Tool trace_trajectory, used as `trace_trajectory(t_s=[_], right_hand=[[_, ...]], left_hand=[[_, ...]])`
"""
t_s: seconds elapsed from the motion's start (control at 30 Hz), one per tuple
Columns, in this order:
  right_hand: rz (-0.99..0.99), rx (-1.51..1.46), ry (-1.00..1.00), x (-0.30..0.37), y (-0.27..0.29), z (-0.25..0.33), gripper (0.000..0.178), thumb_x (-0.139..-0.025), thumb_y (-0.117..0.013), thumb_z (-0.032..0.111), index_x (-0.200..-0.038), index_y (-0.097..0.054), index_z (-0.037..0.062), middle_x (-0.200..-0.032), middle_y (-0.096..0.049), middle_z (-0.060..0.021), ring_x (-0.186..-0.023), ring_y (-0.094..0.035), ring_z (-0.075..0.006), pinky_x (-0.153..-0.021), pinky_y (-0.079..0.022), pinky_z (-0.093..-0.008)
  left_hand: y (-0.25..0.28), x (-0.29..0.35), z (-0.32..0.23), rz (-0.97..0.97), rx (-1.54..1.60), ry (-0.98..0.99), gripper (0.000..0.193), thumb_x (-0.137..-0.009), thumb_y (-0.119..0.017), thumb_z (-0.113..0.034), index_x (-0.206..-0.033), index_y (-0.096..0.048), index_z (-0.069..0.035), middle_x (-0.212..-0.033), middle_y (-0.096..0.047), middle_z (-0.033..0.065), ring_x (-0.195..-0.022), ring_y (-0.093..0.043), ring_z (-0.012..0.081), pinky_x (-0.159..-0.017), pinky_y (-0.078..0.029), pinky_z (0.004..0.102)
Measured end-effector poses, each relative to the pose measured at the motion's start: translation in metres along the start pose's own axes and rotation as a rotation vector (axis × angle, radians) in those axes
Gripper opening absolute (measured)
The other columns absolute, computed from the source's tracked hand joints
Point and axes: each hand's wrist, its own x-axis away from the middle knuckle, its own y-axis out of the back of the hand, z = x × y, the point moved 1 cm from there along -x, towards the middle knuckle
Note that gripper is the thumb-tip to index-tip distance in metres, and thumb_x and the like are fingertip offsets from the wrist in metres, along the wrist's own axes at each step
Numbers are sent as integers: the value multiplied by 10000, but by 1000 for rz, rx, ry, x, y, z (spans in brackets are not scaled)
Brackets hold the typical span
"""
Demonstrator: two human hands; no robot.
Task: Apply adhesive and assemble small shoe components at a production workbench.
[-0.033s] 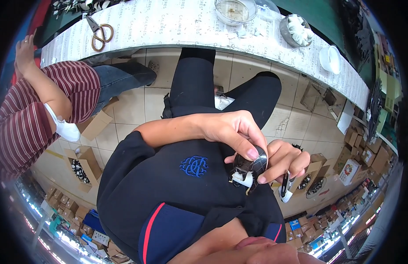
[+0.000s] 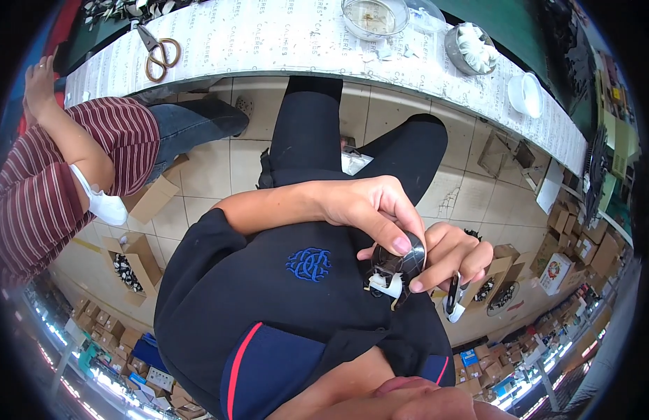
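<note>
In front of my chest, my left hand (image 2: 380, 213) pinches a small, glossy dark piece with a rounded surface (image 2: 410, 263), its thumb pressed on top. A white strip or scrap (image 2: 386, 284) shows at the lower edge of this piece; its exact kind is unclear. My right hand (image 2: 456, 257) is closed at the piece's right side, with thumb and finger against its edge. A slim dark, shiny tool (image 2: 452, 294) sticks out below the right hand's curled fingers; most of it is hidden.
Ahead lies a paper-covered worktable (image 2: 268, 42) bearing scissors (image 2: 156, 52), a clear round dish (image 2: 373, 17), a metal bowl with white material (image 2: 471, 49) and a white plastic cup (image 2: 525, 95). A co-worker in a striped shirt (image 2: 125, 133) is at left. Open cartons (image 2: 137, 262) stand on the floor.
</note>
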Motion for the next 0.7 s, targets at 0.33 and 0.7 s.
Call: trace_trajectory(t_s=[0.33, 0.7], right_hand=[[19, -9, 18, 1, 0, -2, 194, -1000, -292, 188, -863, -384, 87, -770, -685, -256, -374, -402, -179, -469, -393, -316], [6, -54, 54, 14, -1, -6, 179, -970, -293, 159, -832, -388, 95, -783, -688, -257, -369, -371, -173, -497, -383, -320]], left_hand=[[0, -1, 0, 5, -5, 13, 231, -856, -648, -39, -1019, -659, 124, -884, -638, 168, -562, -576, 132, -433, -460, 220], [0, -1, 0, 13, -28, -8, 236, -865, -643, -59, -1012, -661, 124, -885, -643, 168, -563, -577, 131, -433, -460, 217]])
